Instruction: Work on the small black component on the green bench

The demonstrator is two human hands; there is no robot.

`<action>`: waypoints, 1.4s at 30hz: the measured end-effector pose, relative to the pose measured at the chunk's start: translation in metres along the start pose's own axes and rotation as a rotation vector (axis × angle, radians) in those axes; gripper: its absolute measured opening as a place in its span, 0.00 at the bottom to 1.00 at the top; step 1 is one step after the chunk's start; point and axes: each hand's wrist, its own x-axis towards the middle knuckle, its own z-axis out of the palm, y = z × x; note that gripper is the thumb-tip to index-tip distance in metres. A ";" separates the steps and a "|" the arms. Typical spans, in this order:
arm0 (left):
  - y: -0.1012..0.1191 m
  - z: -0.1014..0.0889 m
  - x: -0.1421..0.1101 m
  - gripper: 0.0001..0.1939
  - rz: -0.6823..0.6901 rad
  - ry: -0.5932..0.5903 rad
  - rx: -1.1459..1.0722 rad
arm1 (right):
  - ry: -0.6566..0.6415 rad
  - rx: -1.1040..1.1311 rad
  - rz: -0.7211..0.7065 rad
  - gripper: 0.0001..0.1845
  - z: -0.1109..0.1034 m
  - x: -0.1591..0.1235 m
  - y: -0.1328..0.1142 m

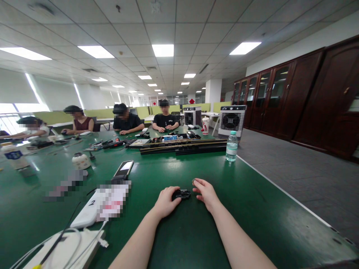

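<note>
On the green table [179, 243], a small black device with an uneven, detailed upper face [183, 194] lies in front of me; its exact kind is unclear. My left hand [167, 201] grips its left end between thumb and fingers, covering that part. Just to the right, my right hand [206, 194] is raised slightly, thumb and index finger pinched on a tiny greyish piece [193, 181], too small to name. The other fingers of that hand are curled, and it stays apart from the device.
A water bottle [231, 146] stands right of long black rails [202, 146]. On the left are a phone [123, 170], a white power bank [88, 209], a white box with cables [84, 254] and a patterned jar [81, 161]. Several people sit across the table.
</note>
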 end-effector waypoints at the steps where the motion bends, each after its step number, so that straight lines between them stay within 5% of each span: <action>1: 0.000 0.000 0.000 0.21 0.001 -0.001 0.001 | 0.003 0.002 -0.002 0.15 0.000 0.000 0.000; 10: -0.001 0.001 0.000 0.21 0.000 -0.007 -0.005 | -0.057 -0.076 -0.135 0.17 0.000 0.005 0.006; 20: 0.001 -0.001 0.000 0.21 -0.015 -0.013 -0.007 | -0.216 -0.290 -0.499 0.15 0.002 0.009 0.015; 27: -0.001 0.002 0.000 0.20 0.011 0.005 -0.003 | -0.208 -0.628 -0.610 0.13 0.002 -0.002 0.012; 42: -0.003 0.003 0.001 0.19 0.006 0.015 -0.006 | -0.270 -0.920 -0.681 0.11 0.003 -0.006 0.013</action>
